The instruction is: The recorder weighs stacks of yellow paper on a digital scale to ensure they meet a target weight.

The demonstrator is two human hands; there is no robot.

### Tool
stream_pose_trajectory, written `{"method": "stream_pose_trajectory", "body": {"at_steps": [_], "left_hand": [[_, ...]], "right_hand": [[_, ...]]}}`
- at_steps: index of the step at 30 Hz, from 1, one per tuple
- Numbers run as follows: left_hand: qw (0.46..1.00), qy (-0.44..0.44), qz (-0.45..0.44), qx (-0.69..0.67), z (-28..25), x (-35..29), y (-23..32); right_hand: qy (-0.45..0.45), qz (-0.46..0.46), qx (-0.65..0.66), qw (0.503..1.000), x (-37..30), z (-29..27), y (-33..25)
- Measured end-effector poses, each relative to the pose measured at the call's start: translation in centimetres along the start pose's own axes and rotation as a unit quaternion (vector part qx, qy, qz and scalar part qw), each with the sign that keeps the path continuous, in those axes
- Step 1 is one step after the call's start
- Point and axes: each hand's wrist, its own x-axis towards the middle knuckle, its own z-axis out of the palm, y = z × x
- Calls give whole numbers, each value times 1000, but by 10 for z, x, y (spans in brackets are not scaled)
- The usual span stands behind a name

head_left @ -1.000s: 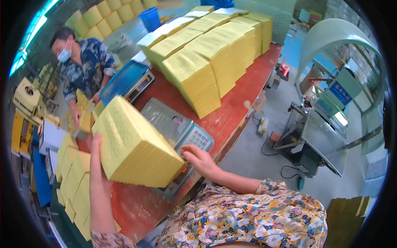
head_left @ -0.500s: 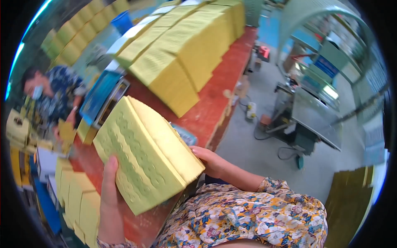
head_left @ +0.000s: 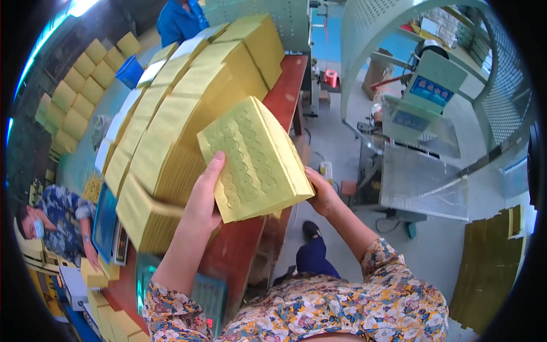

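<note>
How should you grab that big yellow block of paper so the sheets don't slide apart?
Probably by its two opposite side edges, one hand from each side. The yellow paper stack is thick and tilted, made of loose sheets, so squeezing inward keeps them together. That is how it is held here: the left hand presses its left edge with the thumb over the patterned top, and the right hand braces the right edge.

One view only, from a camera on the person's head, looking steeply down and forward past the flowered sleeves. It sits close above the yellow paper bundle, which fills the middle of the picture. Beyond and left of the bundle runs the red table with its yellow stacks; right of the bundle lies grey floor and a pale green machine. The fisheye bends straight edges toward the dark rim.
</note>
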Motion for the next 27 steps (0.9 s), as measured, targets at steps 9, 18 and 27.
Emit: {"method": "stream_pose_trajectory", "body": {"at_steps": [9, 18, 27], "left_hand": [[986, -8, 1, 166, 64, 215, 36], [920, 72, 154, 354, 98, 373, 64], [708, 163, 421, 544, 123, 443, 58]], "right_hand": [[42, -1, 65, 997, 160, -44, -104], [102, -121, 71, 985, 271, -43, -136], [273, -354, 36, 894, 357, -51, -174]]}}
